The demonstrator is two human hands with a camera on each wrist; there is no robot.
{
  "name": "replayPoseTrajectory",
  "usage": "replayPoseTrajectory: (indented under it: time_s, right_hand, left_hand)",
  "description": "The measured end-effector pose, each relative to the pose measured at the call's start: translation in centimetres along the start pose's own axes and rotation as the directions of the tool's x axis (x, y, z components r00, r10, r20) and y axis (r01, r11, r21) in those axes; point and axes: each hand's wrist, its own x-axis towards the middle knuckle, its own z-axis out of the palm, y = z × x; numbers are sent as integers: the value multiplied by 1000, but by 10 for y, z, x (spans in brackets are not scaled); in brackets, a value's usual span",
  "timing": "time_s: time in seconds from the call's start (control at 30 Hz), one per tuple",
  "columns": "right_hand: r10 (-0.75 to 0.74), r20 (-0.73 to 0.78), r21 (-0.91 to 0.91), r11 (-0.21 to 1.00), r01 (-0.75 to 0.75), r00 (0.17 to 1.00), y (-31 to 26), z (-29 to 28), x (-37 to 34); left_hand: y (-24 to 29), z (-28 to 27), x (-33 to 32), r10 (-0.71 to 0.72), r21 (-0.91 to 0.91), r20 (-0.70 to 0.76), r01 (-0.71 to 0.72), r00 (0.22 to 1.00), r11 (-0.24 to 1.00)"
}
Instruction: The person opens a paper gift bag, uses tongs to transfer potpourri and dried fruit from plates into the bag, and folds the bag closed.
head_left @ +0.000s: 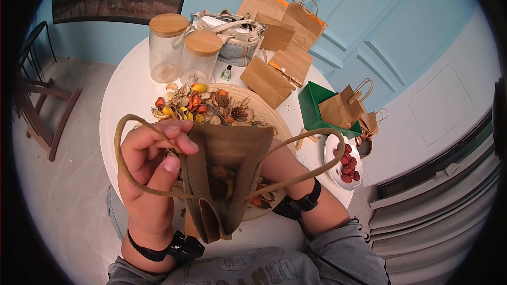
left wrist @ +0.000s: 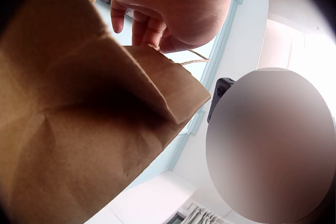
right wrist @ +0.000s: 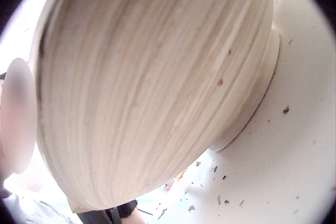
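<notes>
My left hand [head_left: 148, 171] grips the left side of an open brown paper bag [head_left: 231, 145] near its rim, thumb and fingers pinching the edge beside one rope handle [head_left: 121, 150]. Some dried pieces [head_left: 222, 177] show inside the bag, whose mouth faces up toward my head. Behind the bag stands a wide wooden bowl [head_left: 272, 113] of potpourri [head_left: 196, 103], with dried petals, orange and yellow bits and cones. The right forearm [head_left: 285, 171] reaches behind the bag toward the bowl; the bag hides the right hand. In the right wrist view the bowl's striped outer wall [right wrist: 152, 87] fills most of the picture.
Two glass jars [head_left: 168, 53] with wooden lids, a handbag [head_left: 232, 37] and a small green bottle [head_left: 226, 73] stand at the back. More paper bags [head_left: 266, 82] lie right of them. Further right are a green box [head_left: 311, 108] and a white plate [head_left: 332, 171] of red dates. Crumbs dot the tabletop [right wrist: 294, 155].
</notes>
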Motion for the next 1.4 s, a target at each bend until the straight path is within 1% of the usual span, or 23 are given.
replayPoseTrajectory:
  time_s: [0.07, 0.2, 0.27, 0.4, 0.5, 0.7, 0.77, 0.9, 1.0, 1.07, 1.27, 1.33, 1.4]
  right_hand:
    - [-20, -10, 24, 999, 21, 1000, 0, 1, 0]
    - [-54, -28, 12, 998, 55, 998, -2, 0, 0]
    - [-87, -8, -113, 990, 86, 996, -7, -4, -1]
    - [-78, -6, -103, 992, 77, 997, -17, -9, -2]
    - [-54, 32, -145, 988, 58, 998, -15, -11, -3]
    - [-108, 41, -173, 978, 113, 993, -17, -12, -4]
    - [-60, 44, -142, 988, 66, 997, -19, -12, -4]
    - [-65, 28, -147, 987, 68, 997, -28, -16, -4]
    - [-81, 44, -110, 990, 85, 996, -37, -18, -2]
    - [-47, 21, -26, 999, 48, 999, -34, -14, -1]
    - [-59, 11, 35, 998, 59, 998, -36, -12, -2]
    - [-64, 6, 62, 996, 64, 998, -37, -11, -2]
    - [-70, 2, 89, 994, 70, 998, -38, -10, -2]
  left_hand:
    - [0, 0, 0, 2, 1, 1, -2, 1000, 1000]
    - [0, 0, 0, 0, -3, -5, 0, 1000, 1000]
    - [-1, 1, 0, 1, -5, -4, -1, 1000, 1000]
    - [1, 1, 0, -7, -2, -16, 7, 1000, 1000]
    - [1, 2, 1, -11, 5, -21, 11, 1000, 1000]
    - [2, 2, 1, -15, 0, -29, 15, 999, 1000]
    - [2, 2, 1, -18, 0, -31, 18, 999, 1000]
    - [3, 3, 0, -30, -10, -48, 30, 998, 1000]
    - [3, 2, 0, -32, -13, -44, 32, 999, 999]
    - [3, 2, 1, -29, -13, -37, 28, 999, 1000]
    - [3, 0, 0, -39, -29, -39, 37, 998, 999]
    - [3, 0, 0, -26, -44, -5, 25, 1000, 999]
    - [0, 0, 0, -13, -53, -10, 13, 1000, 999]
